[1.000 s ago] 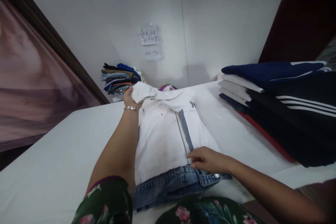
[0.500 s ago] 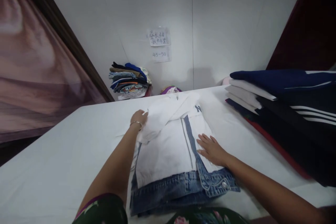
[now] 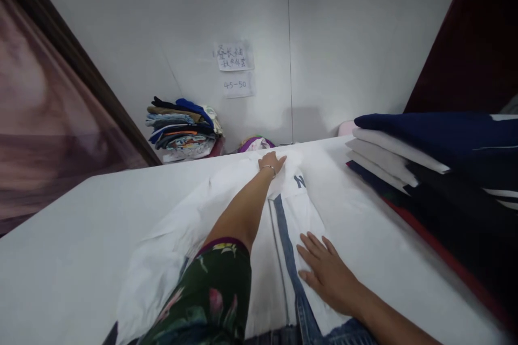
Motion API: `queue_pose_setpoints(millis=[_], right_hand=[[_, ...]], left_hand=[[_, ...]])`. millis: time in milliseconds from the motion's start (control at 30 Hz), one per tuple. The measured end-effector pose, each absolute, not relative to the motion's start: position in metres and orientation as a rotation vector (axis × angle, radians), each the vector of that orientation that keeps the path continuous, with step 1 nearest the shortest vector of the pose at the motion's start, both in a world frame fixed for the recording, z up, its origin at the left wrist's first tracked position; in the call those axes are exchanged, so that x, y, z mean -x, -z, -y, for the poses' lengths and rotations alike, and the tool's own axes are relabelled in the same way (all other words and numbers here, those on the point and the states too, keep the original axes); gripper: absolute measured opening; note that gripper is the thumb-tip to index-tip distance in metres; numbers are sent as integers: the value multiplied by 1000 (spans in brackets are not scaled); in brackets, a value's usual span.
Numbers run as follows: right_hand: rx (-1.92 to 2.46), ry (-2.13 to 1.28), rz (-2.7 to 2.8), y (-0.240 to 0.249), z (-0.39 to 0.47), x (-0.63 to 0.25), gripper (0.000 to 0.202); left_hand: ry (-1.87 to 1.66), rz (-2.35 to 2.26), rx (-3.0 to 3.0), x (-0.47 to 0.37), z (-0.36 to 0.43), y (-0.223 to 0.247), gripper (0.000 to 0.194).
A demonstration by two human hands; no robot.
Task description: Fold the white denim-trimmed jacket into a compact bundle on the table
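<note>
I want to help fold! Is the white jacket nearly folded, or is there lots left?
Partly done. The white jacket lies flat on the white table, front closed. In hand: the left hand grips the collar end and the right hand presses flat on the front. Left: one sleeve spreads out to the side, not folded in, and the jacket isn't on the folded stack.

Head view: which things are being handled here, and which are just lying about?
In hand:
white jacket with denim trim
left hand at its collar end
right hand flat on its front

Lying about:
folded stack on the right
pile of clothes by the wall
paper notes on the wall
</note>
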State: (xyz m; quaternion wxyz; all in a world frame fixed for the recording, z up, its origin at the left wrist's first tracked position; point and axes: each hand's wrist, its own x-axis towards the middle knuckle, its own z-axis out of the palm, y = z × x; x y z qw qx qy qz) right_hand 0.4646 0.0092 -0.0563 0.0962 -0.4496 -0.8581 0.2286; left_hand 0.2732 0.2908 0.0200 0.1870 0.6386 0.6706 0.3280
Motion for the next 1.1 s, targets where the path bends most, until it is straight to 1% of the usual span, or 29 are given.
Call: queue_pose_setpoints(millis=[133,200,333,500,567,633,700,733,833,900,1000,1100], right_hand=[[1302,-704,2517,57,-9,-465,57],[1298,-712,2507,58,-9,-464,56],[1310,-719,2515,58,-9,-463,56],[1301,-708,2516,57,-9,-463,56],[1299,-704,2517,57,-9,-463,56],[1299,-710,2521,57,-9,-464,56],[1303,-717,2524,58,-9,-464,56],[1307,-716,2523,58,-9,-464,56],[1306,-708,2524,58,-10,-464,55],[1300,-707,2535,58,-10,-464,54],[1302,-717,2543,58,-11,-464,56],[1303,-743,2536,58,-12,-464,58]], left_hand=[[-793,-2013,-1725,-266,-308,-4,17],[-710,-2106,-1680,-252,-308,7,13],[-534,-2210,-1640,-223,-301,19,22],[-489,-2251,-1758,-228,-296,-1,43],[-529,-2209,-1945,-246,-292,-11,49],[-509,-2035,-2302,-267,-287,-15,50],[-384,-1799,-2637,-283,-283,-7,51],[-287,-1745,-2694,-287,-282,0,54],[-31,-1871,-2453,-286,-282,26,67],[35,-1933,-2305,-280,-284,40,73],[2,-1896,-2323,-275,-284,45,70],[-95,-1890,-2349,-272,-278,34,63]])
